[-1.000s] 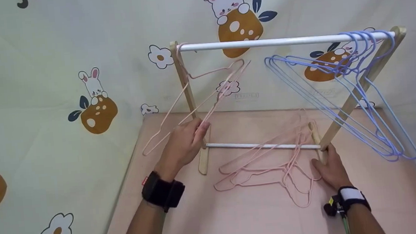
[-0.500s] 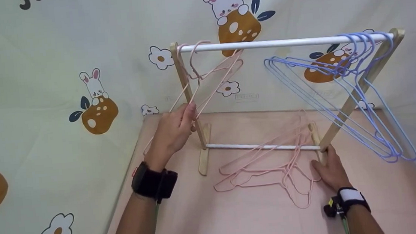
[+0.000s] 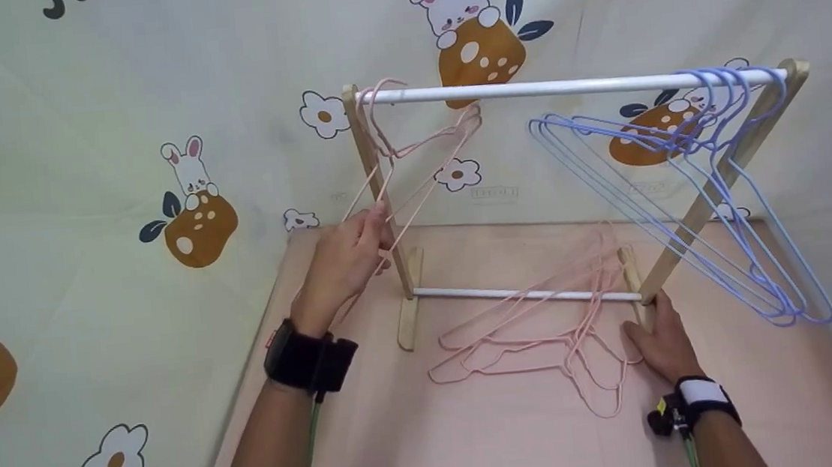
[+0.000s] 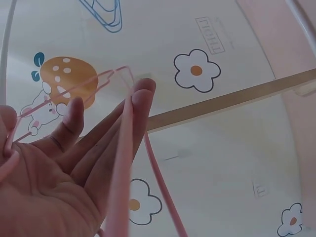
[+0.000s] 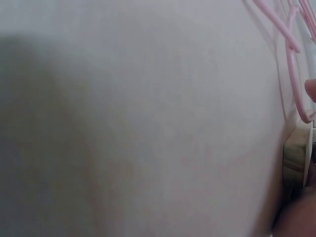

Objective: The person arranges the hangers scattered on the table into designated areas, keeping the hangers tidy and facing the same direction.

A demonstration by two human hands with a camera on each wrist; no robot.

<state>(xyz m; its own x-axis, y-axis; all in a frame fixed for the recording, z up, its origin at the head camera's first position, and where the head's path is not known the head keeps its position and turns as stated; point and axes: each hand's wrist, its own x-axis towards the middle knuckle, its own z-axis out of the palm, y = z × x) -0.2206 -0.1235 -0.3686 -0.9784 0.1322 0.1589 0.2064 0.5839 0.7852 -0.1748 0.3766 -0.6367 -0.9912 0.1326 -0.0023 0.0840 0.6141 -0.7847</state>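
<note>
Near the rack's left post, my left hand (image 3: 349, 260) pinches the side of a pink clothes hanger (image 3: 421, 201), with the other fingers extended along its wire in the left wrist view. This hanger's hook loops over the left end of the white rail (image 3: 524, 89), beside another pink hanger's hook. My right hand (image 3: 664, 336) grips the wooden foot (image 3: 633, 267) of the clothes rack at the lower right. In the right wrist view, only bits of that hand show at the edge, by the foot's end (image 5: 295, 160).
Several blue hangers (image 3: 738, 235) hang at the rail's right end. A pile of pink hangers (image 3: 525, 367) lies on the pink surface (image 3: 509, 436) between the hands, overlapping the lower white bar (image 3: 481, 290). Behind stands a printed cloth wall (image 3: 251, 67).
The left hand has moved up and left, bringing the pink hanger's hook to the rail's left end, beside the other pink hanger. My right hand has stayed on the foot.
</note>
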